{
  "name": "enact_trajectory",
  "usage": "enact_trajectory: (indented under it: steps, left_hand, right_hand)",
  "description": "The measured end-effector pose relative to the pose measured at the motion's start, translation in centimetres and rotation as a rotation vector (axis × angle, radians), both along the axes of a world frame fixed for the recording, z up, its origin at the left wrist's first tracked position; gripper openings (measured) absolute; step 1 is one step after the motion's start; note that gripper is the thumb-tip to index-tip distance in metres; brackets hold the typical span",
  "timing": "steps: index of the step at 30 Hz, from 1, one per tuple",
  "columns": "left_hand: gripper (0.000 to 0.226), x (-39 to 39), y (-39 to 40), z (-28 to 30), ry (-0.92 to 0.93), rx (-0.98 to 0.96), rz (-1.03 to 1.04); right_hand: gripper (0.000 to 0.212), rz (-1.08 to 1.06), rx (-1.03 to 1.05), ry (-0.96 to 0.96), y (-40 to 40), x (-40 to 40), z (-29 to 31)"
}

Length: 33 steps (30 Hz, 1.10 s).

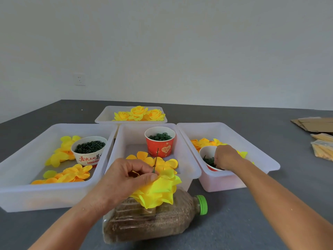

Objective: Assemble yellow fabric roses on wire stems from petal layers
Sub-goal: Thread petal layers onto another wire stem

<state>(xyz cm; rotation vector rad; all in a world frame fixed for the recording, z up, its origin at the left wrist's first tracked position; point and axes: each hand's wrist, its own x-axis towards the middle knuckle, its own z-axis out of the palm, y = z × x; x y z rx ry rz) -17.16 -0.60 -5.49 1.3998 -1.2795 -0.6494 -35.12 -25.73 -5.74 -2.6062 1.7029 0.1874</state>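
1. Left hand [126, 179]: thumb and fingertips pinched narrow on the thin green wire stem [156, 160], just above the yellow half-built rose [158, 190]. The stem points up and away with the petals bunched below the fingers, likely held this way so the next part can slide down the free end.
2. The rose hangs over a plastic bottle [155, 217] lying on its side, green cap to the right, full of brown grainy stuff; probably a weight or stand. Whether the petals rest on it, cannot tell.
3. Right hand [226, 157]: fingers curled down into the white cup [209, 159] in the right tray [234, 184], reaching among small dark green pieces. Fingertips hidden, so can't tell if anything is pinched yet. Judgement: fetching a green fitting for the stem.
4. Middle tray [187, 159]: red cup [160, 141] of green ring-like parts, loose yellow petal layers [144, 157] in front of it, just behind the left hand.
5. Left tray [45, 195]: white printed cup [89, 150] of dark green pieces, petal layers around it. Parts look sorted by tray for easy reach.
6. Far tray [106, 116]: finished yellow roses [138, 113], so the task is partway through.
7. Grey table [252, 222]; cardboard [315, 124] and bagged yellow packs [322, 148] at the far right, well apart.
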Motion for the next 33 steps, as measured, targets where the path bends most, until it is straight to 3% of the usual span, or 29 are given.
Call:
enact_trajectory:
  steps: [2,4,6,9,14,23,30,33]
  left_hand:
    - [0.016,0.0,0.1,-0.1,0.003,-0.001,0.001]
    - [0.016,0.1,0.1,-0.2,-0.008,0.003,-0.002]
    - [0.016,0.2,0.1,-0.2,-0.014,0.002,-0.009]
    - [0.015,0.2,0.0,-0.3,-0.009,-0.002,-0.02]
    - [0.016,0.4,-0.1,-0.3,-0.021,-0.003,-0.028]
    - [0.017,0.4,0.0,-0.4,-0.019,-0.014,-0.029]
    - [0.017,0.3,-0.1,-0.3,-0.032,-0.016,-0.017]
    - [0.017,0.3,0.0,-0.3,-0.036,-0.013,-0.021]
  right_hand:
    - [0.01,-0.008,-0.021,0.012,0.0,0.0,0.2]
    - [0.026,-0.037,-0.027,-0.008,0.1,-0.3,0.4]
    - [0.028,-0.039,0.007,-0.044,0.0,-0.6,0.8]
    - [0.017,0.012,0.019,-0.251,-0.3,-1.4,1.4]
    - [0.018,0.108,0.006,-0.545,-0.3,-2.1,1.3]
    - [0.019,0.112,-0.058,-0.429,-0.2,-2.2,0.9]
    - [0.018,0.023,0.145,-0.693,-0.3,-2.7,0.0]
    - [0.019,0.047,0.073,-0.67,-0.3,-2.9,-0.1]
